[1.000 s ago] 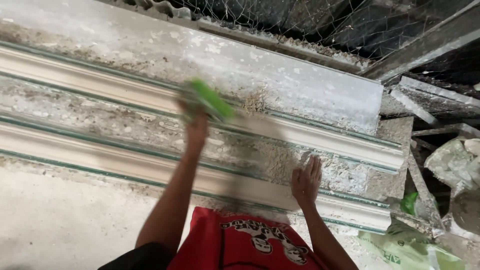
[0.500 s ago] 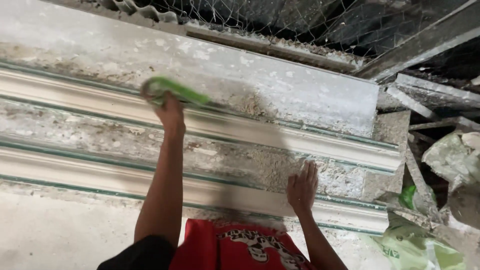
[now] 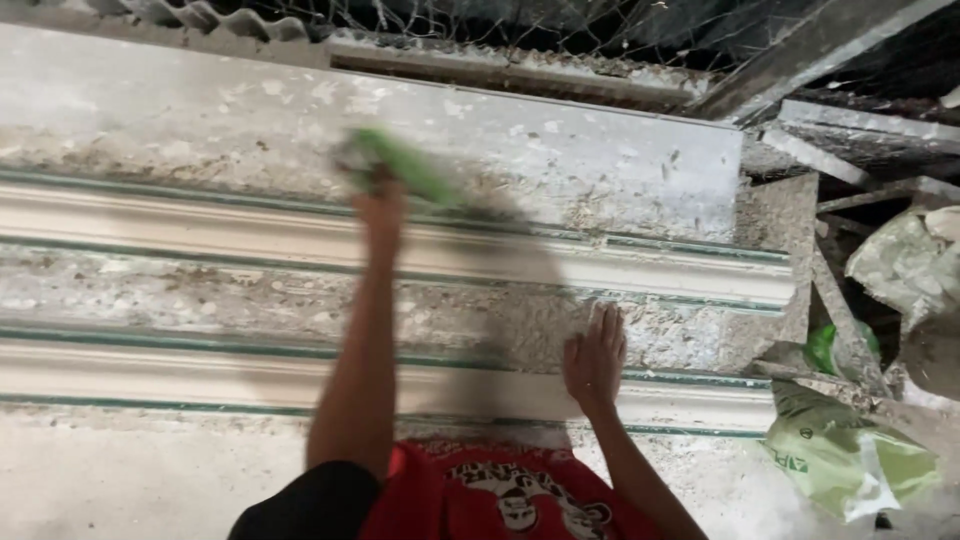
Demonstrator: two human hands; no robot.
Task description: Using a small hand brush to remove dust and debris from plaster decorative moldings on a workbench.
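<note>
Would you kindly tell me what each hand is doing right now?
Left hand: closed around a blurred green tool on the far white moulding.
Right hand: open, fingers spread, flat on the near white moulding.

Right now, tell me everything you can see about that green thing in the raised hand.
The green tool is a flat, elongated, bright green piece, motion-blurred, so its material and edges cannot be told. It lies slanted, upper left to lower right, against the rough speckled slab just above the upper white moulding. The left hand clasps it from below; nothing else touches it.
</note>
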